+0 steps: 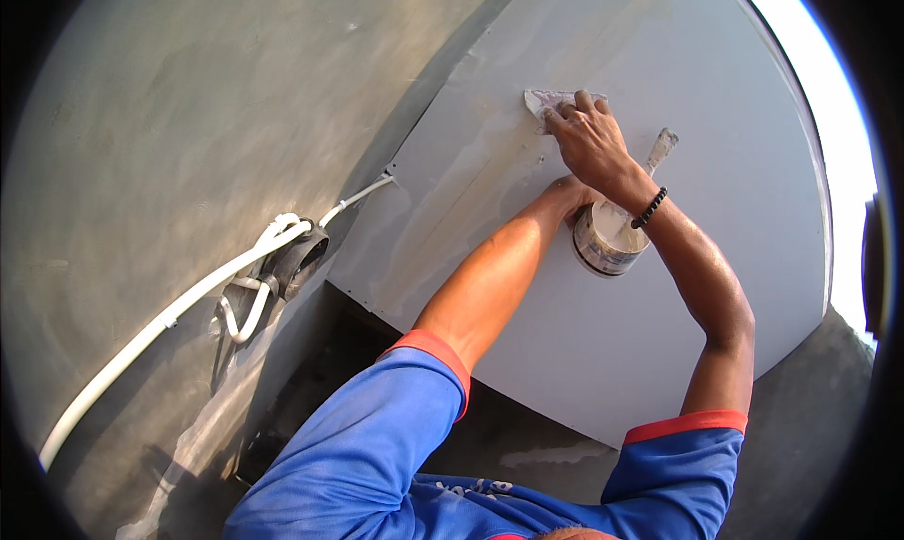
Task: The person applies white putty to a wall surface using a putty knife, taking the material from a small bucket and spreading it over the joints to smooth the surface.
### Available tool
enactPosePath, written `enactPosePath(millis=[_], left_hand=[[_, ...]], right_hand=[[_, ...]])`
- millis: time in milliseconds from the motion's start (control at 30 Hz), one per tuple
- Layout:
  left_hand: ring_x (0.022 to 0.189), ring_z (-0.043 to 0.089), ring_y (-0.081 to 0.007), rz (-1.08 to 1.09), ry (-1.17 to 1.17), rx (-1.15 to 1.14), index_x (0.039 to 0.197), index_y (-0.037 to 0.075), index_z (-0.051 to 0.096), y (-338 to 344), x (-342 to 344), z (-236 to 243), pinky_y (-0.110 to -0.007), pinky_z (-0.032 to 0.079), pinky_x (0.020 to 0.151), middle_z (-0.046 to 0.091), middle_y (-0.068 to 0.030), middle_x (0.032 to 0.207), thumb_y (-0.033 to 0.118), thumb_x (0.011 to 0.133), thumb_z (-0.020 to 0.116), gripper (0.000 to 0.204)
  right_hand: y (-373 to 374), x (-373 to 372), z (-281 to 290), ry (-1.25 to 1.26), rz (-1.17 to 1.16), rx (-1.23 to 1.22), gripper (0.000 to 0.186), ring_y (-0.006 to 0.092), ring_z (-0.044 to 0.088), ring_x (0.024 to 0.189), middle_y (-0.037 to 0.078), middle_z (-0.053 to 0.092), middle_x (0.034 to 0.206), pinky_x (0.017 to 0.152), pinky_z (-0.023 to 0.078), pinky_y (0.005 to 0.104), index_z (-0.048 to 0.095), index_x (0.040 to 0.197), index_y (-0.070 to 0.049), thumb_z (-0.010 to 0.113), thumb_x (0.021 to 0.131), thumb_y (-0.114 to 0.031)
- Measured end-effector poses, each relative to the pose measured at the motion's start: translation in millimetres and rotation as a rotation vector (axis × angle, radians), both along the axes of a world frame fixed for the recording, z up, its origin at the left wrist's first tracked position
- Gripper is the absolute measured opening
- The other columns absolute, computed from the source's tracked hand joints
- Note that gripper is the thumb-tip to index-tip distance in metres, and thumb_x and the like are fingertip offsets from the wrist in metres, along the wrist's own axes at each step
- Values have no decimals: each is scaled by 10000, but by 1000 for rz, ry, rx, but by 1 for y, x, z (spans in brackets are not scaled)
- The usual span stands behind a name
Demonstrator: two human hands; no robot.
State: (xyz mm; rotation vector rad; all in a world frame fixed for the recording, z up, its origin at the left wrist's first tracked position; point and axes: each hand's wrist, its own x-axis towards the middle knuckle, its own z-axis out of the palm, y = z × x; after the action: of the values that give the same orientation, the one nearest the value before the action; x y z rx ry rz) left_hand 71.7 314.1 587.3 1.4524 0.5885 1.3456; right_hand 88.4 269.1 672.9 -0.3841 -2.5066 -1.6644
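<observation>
A flat putty scraper point(540, 101), smeared with pale filler, lies against a large grey-white board point(734, 229). My right hand point(591, 145) is closed on it, with a black bead bracelet at the wrist. Below that wrist, my left hand point(573, 193) holds a small round tub point(601, 256) of whitish filler at its side; most of those fingers are hidden behind the right wrist and the tub. Out of the tub leans a filler-crusted tool handle point(664, 148), its lower end out of sight. A long pale filler streak point(471, 196) runs diagonally along the board.
Left of the board stands a grey plastered wall point(188, 116). White conduit pipes point(151, 338) run along it, looped by a black round fitting point(303, 253); a thin one reaches the board's left edge. Bright light shows past the board's right edge.
</observation>
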Motion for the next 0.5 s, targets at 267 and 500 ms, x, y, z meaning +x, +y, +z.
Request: enactPosePath(millis=[267,500], left_hand=[[1151,542,-403,-29,56,-177,1261,-65,506,1,-5,12,-639,452,887,541,-258,1265,246,887,629,502],[1191,506,-411,-30,60,-125,1271,-62,510,-1,-7,11,-631,425,922,526,-250,1292,269,892,627,516]], right_hand=[[-23,21,87,185,131,-216,343,200,579,901,86,697,865,809,498,352,682,1128,-102,546,834,7],[9,9,220,455,350,463,346,212,582,1005,-39,657,1191,841,492,363,649,1201,-237,532,922,-69]])
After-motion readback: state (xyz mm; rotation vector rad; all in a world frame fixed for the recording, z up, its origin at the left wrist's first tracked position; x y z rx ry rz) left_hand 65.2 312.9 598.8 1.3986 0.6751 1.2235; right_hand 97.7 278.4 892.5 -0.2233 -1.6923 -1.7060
